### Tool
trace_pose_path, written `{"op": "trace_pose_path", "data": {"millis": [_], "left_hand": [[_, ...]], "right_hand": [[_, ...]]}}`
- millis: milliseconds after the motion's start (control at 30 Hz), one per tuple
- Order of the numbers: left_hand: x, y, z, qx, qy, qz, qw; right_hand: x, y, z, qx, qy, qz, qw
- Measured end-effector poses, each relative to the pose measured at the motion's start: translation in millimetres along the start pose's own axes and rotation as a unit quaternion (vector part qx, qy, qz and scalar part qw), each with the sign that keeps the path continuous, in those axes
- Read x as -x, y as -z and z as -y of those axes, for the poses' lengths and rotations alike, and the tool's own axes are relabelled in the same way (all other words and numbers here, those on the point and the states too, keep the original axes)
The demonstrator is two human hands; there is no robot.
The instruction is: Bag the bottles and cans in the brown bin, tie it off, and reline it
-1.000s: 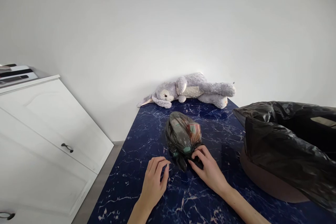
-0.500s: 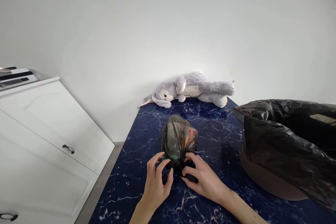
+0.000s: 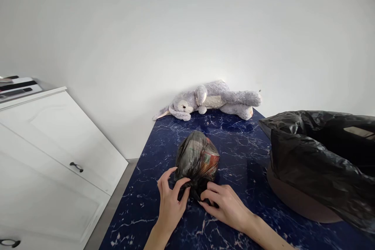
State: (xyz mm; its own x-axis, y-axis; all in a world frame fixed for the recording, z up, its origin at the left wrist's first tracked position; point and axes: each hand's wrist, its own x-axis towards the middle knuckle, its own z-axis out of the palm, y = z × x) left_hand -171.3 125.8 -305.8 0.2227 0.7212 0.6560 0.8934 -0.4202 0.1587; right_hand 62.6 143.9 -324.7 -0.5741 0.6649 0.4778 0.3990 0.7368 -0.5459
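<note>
A small filled black plastic bag (image 3: pixel 197 158) lies on the dark blue marbled table (image 3: pixel 234 140), with reddish and green contents showing through. Its twisted neck points toward me. My left hand (image 3: pixel 170 200) pinches the neck from the left, thumb and fingers closed on the plastic. My right hand (image 3: pixel 225 204) grips the neck from the right, fingers curled over the black bunch. Both hands meet at the bag's near end.
A grey plush rabbit (image 3: pixel 209 99) lies at the table's far edge against the white wall. A brown round bin lined with a large black bag (image 3: pixel 319 160) stands at the right. A white cabinet (image 3: pixel 43 152) with dark handles stands to the left.
The small bag has been drawn closer to me and turned slightly left. My left hand moved from the tabletop onto the bag's neck; both hands now hold it.
</note>
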Motion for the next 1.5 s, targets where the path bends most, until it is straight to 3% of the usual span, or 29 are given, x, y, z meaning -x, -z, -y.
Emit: {"op": "trace_pose_path", "data": {"millis": [200, 600, 733, 1067, 1267, 1367, 1500], "left_hand": [[0, 0.0, 13, 0.039, 0.077, -0.059, 0.995], [1, 1.7, 17, 0.210, 0.190, -0.065, 0.957], [0, 2.8, 14, 0.196, 0.164, -0.062, 0.965], [-1, 4.3, 4, 0.107, 0.021, -0.026, 0.994], [-4, 7.2, 7, 0.142, 0.034, -0.042, 0.988], [-5, 6.1, 9, 0.223, 0.118, -0.033, 0.967], [-4, 2.1, 17, 0.402, 0.305, -0.029, 0.863]], "right_hand": [[1, -1, -4, -0.005, -0.018, 0.023, 1.000], [0, 4, -6, -0.011, -0.051, 0.043, 0.998], [2, 3, -4, -0.029, -0.068, 0.060, 0.995], [2, -2, 8, -0.109, -0.090, 0.114, 0.983], [3, 0, 14, -0.121, -0.056, 0.119, 0.984], [2, 3, 16, -0.124, -0.049, 0.126, 0.983], [1, 7, 19, -0.132, -0.051, 0.132, 0.981]]}}
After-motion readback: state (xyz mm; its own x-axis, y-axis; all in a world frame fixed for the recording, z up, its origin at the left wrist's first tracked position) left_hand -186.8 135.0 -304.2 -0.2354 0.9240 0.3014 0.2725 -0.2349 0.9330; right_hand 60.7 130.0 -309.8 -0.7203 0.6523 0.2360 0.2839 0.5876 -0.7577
